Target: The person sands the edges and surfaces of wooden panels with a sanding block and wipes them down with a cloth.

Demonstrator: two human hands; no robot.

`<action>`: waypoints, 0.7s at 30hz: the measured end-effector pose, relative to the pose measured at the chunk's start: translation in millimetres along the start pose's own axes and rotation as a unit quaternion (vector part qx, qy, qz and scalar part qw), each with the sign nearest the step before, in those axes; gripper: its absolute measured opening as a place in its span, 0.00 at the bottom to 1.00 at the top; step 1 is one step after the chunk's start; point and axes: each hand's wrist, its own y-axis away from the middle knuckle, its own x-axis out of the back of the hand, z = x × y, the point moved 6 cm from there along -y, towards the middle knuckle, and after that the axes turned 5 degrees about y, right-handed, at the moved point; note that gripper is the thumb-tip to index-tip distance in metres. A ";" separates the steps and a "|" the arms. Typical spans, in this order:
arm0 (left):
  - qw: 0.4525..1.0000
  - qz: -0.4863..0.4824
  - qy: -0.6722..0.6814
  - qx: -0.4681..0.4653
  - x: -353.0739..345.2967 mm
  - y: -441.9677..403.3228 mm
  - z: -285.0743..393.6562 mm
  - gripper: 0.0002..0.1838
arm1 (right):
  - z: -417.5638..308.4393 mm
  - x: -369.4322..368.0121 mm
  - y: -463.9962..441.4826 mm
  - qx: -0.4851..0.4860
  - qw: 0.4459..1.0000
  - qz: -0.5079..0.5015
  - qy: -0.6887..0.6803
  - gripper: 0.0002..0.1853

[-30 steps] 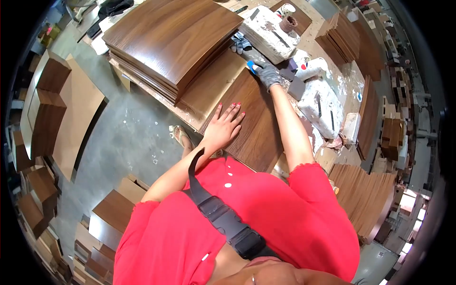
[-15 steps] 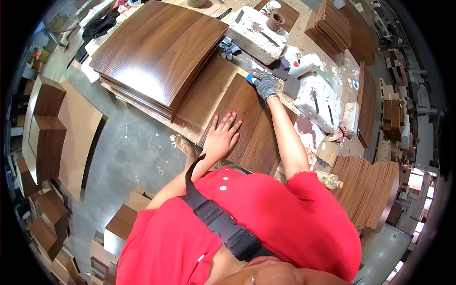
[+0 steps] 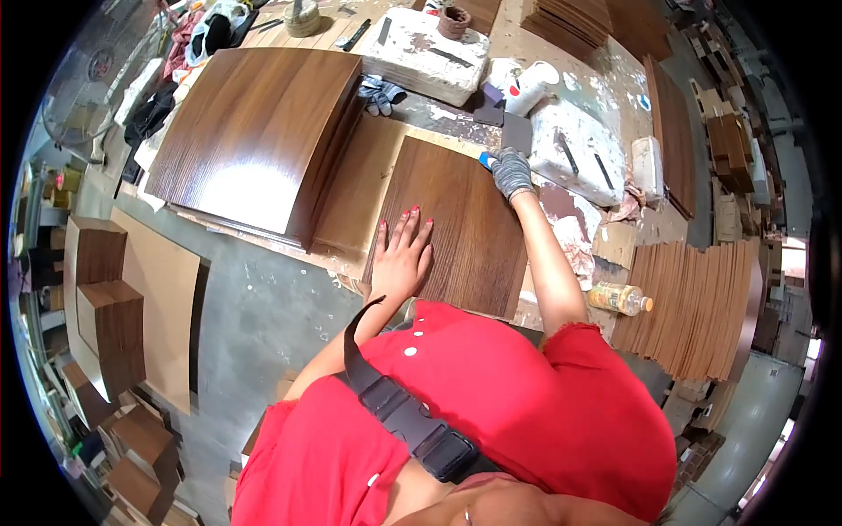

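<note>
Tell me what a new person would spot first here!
Probably the bright red top at the bottom, filling much of the view. Then maybe the stack of shiny brown boards at upper left, with its white glare, and the grey-gloved right hand holding something blue at the brown panel's edge.

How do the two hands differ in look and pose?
The left hand is bare with red nails, while the right hand wears a grey glove. The left lies open on the brown panel; the right curls around a small blue item by its far right corner. Both arms reach forward.
</note>
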 end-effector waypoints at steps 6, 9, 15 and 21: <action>0.999 -0.004 -0.035 -0.003 -6.3 -1.9 5.9 0.27 | -41.4 -70.8 -42.1 0.057 0.998 0.006 0.000 0.15; 0.999 -0.009 -0.042 0.002 -6.4 -3.0 9.3 0.27 | -64.1 -9.0 -14.0 -0.032 0.998 -0.051 0.006 0.19; 0.998 -0.003 -0.060 0.003 -6.2 -3.6 12.2 0.26 | 72.4 -10.3 32.4 -0.094 0.994 0.031 0.053 0.14; 0.998 -0.011 -0.057 0.002 -7.1 -3.4 13.3 0.26 | 52.1 11.5 43.5 -0.044 0.992 0.097 0.062 0.20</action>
